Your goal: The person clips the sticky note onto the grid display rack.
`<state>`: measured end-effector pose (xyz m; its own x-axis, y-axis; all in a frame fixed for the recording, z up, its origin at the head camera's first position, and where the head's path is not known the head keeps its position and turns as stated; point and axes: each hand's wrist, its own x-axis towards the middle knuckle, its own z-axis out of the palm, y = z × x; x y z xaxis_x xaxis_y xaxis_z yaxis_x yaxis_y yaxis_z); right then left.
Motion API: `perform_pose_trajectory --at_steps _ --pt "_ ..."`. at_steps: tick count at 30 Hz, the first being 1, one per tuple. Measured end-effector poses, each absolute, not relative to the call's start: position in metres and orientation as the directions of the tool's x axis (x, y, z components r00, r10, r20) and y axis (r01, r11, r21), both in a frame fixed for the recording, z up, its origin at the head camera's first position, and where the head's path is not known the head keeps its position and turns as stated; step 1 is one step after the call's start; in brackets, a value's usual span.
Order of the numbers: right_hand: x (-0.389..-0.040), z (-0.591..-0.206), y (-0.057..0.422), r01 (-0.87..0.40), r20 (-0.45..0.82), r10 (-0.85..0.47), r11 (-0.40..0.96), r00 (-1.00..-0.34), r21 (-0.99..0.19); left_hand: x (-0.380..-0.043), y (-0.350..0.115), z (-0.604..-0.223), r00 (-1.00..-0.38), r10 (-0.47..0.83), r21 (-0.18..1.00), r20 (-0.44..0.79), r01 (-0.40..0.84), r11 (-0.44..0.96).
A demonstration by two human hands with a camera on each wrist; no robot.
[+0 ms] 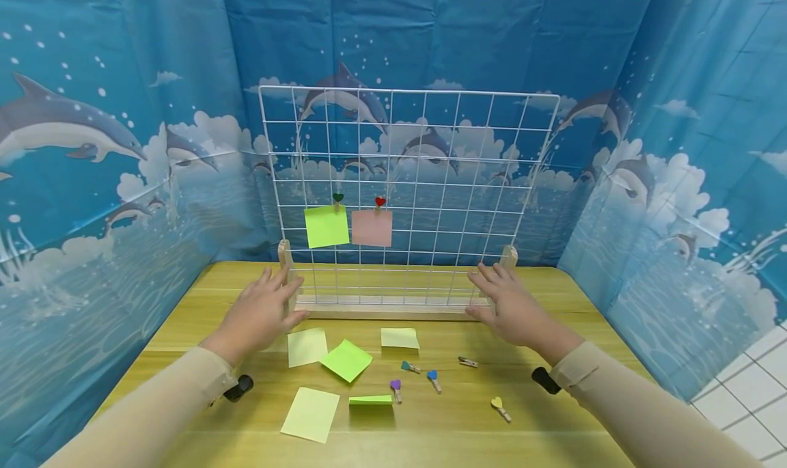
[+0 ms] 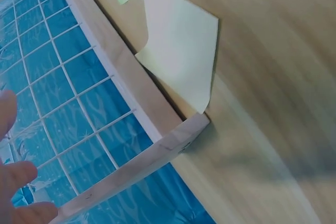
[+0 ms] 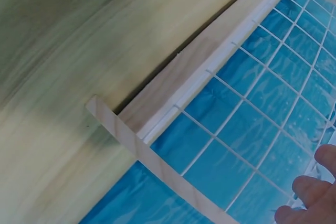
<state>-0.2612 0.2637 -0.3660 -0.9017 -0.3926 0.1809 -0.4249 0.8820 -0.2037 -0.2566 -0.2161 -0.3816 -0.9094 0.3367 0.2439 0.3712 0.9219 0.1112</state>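
Note:
A white wire grid [image 1: 424, 174] stands upright in a wooden stand [image 1: 381, 311] at the table's back. My left hand [image 1: 261, 311], fingers spread, is by the stand's left post [image 1: 285, 253]. On the other side, my right hand [image 1: 510, 307] reaches to the right post [image 1: 509, 255], its fingers also spread. Neither hand holds anything. Clipped to the grid are a green sticky note [image 1: 327, 227] under a dark green heart peg [image 1: 337, 199] and a pink sticky note [image 1: 371, 229] under a red heart peg [image 1: 380, 202]. Fingers of each hand show at the edge of its wrist view.
On the table lie pale yellow notes [image 1: 310, 415], a bright green note [image 1: 347, 361] and a folded green note [image 1: 371, 400]. Several small heart pegs are scattered to their right, among them a purple one [image 1: 396, 386] and a yellow one [image 1: 498, 404]. A dolphin-print curtain [image 1: 393, 37] hangs behind.

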Motion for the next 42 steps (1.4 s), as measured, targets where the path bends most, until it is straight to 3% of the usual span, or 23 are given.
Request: perform_pose_trajectory --at_steps 20,42 --pt "-0.253 -0.401 0.268 -0.445 0.194 -0.415 0.883 -0.889 -0.148 -0.246 -0.213 -0.406 -0.92 0.33 0.137 0.209 0.362 0.922" --pt "-0.242 -0.429 0.27 -0.463 0.175 -0.436 0.871 -0.883 -0.165 -0.236 -0.209 -0.427 -0.925 0.34 0.153 0.167 0.365 0.918"
